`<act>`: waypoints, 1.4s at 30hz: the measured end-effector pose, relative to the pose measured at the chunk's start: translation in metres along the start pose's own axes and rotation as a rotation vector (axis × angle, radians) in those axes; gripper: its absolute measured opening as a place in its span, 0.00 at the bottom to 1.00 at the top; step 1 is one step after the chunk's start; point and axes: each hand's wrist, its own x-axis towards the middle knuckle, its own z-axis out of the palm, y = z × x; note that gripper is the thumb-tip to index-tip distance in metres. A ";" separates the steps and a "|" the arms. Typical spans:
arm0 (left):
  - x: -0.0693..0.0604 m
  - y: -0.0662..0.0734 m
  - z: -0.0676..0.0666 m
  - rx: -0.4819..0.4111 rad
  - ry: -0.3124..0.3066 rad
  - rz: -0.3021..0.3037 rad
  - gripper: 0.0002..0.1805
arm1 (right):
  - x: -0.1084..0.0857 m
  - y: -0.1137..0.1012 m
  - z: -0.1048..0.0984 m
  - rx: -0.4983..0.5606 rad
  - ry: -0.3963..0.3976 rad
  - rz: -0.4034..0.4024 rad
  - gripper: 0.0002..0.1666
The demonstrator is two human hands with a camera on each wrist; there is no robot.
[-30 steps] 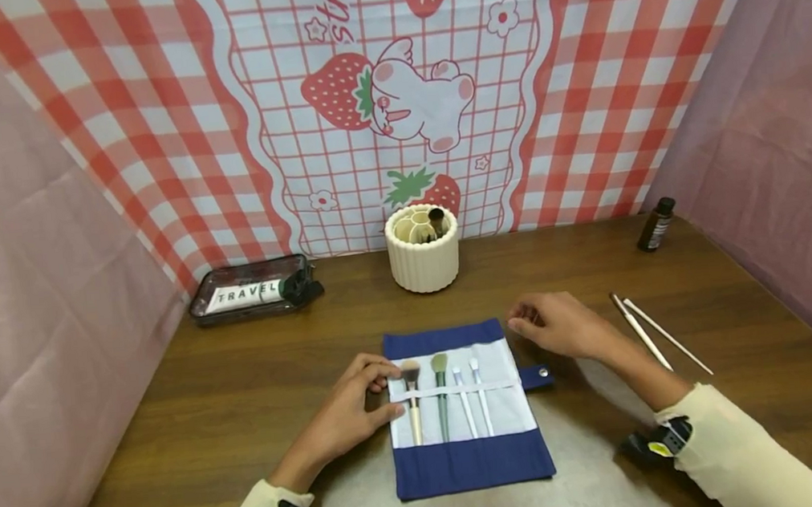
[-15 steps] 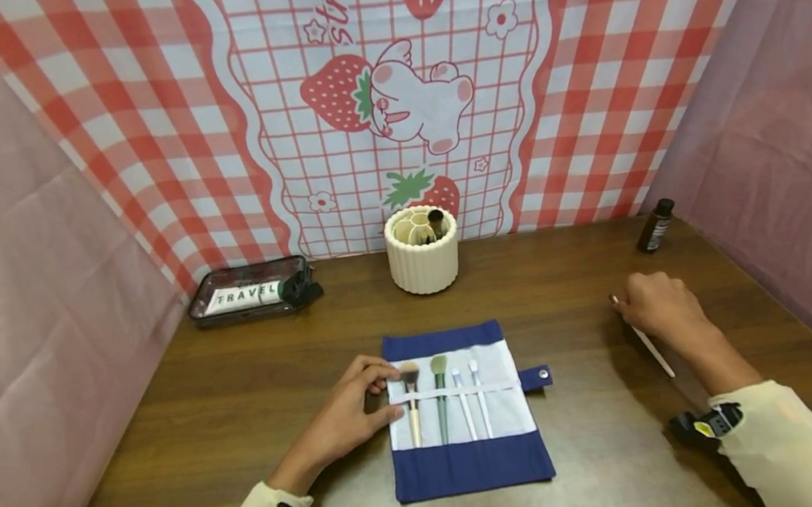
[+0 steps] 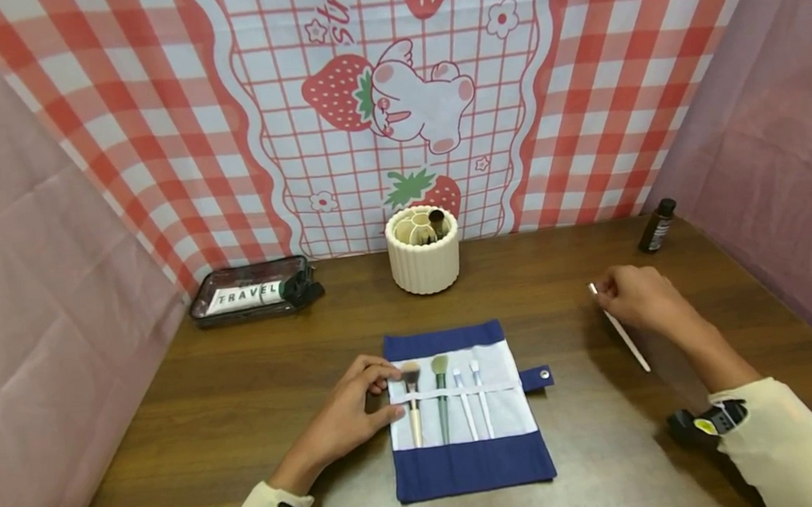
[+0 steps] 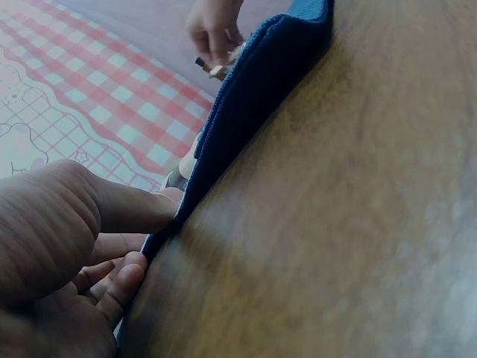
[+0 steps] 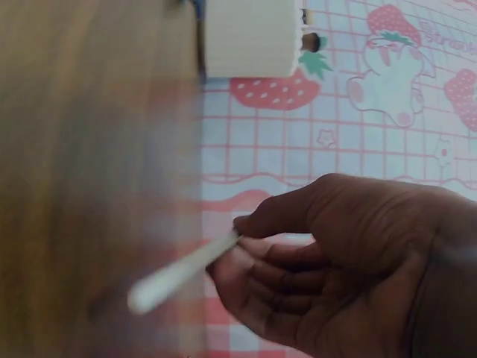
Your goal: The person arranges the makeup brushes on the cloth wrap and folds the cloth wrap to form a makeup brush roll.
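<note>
A navy makeup brush roll (image 3: 475,466) lies unfolded on the wooden table. Under its white elastic sit a beige-handled brush (image 3: 416,426), a green brush (image 3: 443,411) and two slim white brushes (image 3: 483,404). My left hand (image 3: 343,408) holds the roll's left edge, thumb and fingertips on it; the left wrist view shows the thumb on the cloth and other fingers curled at the edge. On the right, my right hand (image 3: 645,297) pinches a slim white-handled brush (image 3: 623,335) near its upper end. In the right wrist view its handle (image 5: 175,280) is blurred.
A cream ribbed holder (image 3: 425,264) with a dark-tipped brush stands at the back. A clear pouch (image 3: 257,295) marked TRAVEL lies back left. A small dark bottle (image 3: 657,226) is at the back right. The roll's snap strap (image 3: 536,377) sticks out rightward.
My right hand went from beside the roll to the loose brushes on the right, and now grips a white-handled one, shifted slightly left. The other loose brush is out of sight. My left hand stayed put.
</note>
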 end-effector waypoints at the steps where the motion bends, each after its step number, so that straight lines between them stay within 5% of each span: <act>1: 0.000 0.000 0.000 -0.002 0.000 0.002 0.21 | 0.002 -0.003 -0.002 0.028 0.009 -0.005 0.11; 15: 0.000 0.000 0.000 -0.007 0.000 0.017 0.21 | 0.025 -0.045 0.002 0.504 0.040 -0.053 0.20; 33: 0.000 0.001 -0.001 -0.014 -0.007 0.009 0.21 | 0.048 -0.102 0.047 0.797 -0.040 -0.126 0.20; 42: 0.000 0.001 -0.002 -0.015 -0.004 0.001 0.21 | 0.047 -0.112 0.065 0.932 -0.177 -0.107 0.23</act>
